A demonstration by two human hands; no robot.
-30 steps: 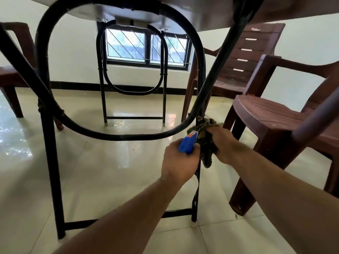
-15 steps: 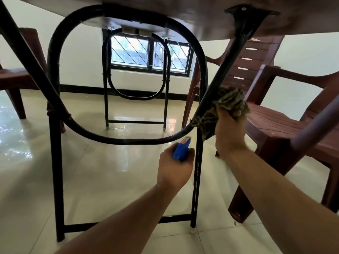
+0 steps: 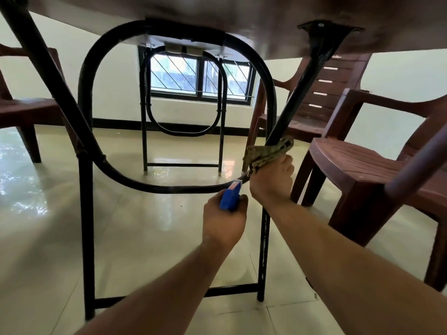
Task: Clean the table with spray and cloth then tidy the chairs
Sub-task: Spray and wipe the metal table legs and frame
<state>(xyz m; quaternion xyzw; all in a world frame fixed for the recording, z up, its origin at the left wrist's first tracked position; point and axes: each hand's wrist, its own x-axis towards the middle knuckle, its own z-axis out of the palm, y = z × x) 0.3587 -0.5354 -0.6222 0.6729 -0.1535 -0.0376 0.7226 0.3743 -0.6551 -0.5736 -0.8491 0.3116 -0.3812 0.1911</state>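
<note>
I look from below the table (image 3: 217, 18), whose dark underside fills the top of the view. Its black metal folding frame (image 3: 169, 189) stands in front of me. My right hand (image 3: 271, 177) grips an olive patterned cloth (image 3: 268, 151) wrapped round the slanted brace (image 3: 302, 93) where it meets the curved tube. My left hand (image 3: 225, 221) holds a blue spray bottle (image 3: 231, 194) just below the curved tube, its body hidden in my fist.
Two brown plastic chairs (image 3: 367, 165) (image 3: 321, 93) stand close on the right, another chair (image 3: 21, 110) at the left. A second black leg frame (image 3: 183, 131) stands farther back before a barred window (image 3: 200, 78). The tiled floor (image 3: 145, 238) is glossy.
My right hand slid the cloth up the slanted brace and has come back down to its lower end. My left hand with the blue bottle stayed roughly in place.
</note>
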